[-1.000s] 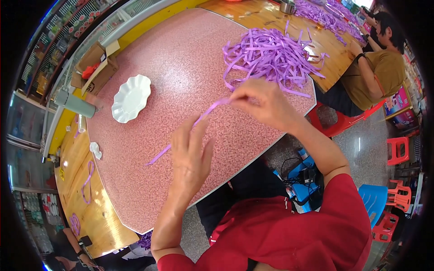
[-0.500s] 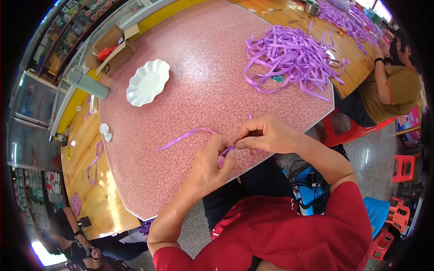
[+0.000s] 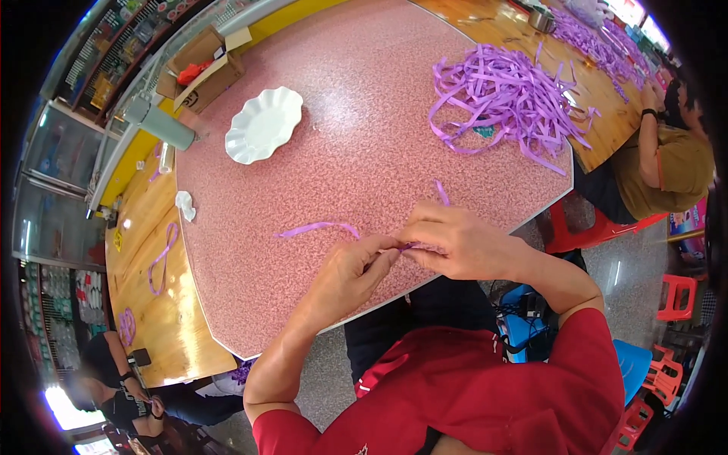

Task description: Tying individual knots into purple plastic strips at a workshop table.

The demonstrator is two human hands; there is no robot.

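Both hands meet over the near edge of the pink speckled table mat. My left hand (image 3: 350,271) pinches a purple ribbon (image 3: 318,227) between thumb and forefinger, and one end of it trails left across the mat. Close against it, my right hand (image 3: 453,239) is closed on the ribbon too, with a short purple end (image 3: 441,192) sticking up beyond its knuckles. A small dark purple bit shows between the fingertips; whether it is a knot or a fold I cannot tell. At the far right of the mat lies a large heap of purple ribbons (image 3: 508,102).
A white scalloped plate (image 3: 265,125) stands at the far left, near a green bottle (image 3: 161,123) and an open cardboard box (image 3: 208,76). Crumpled white tissue (image 3: 184,205) lies at the left edge. Two other people sit at right and lower left. Red stools (image 3: 673,297) stand at right.
My hands have come closer together, the left fingers flatter and the right hand turned further over the ribbon. The ribbon loop under the left fingers no longer shows. The whole view has shifted slightly.
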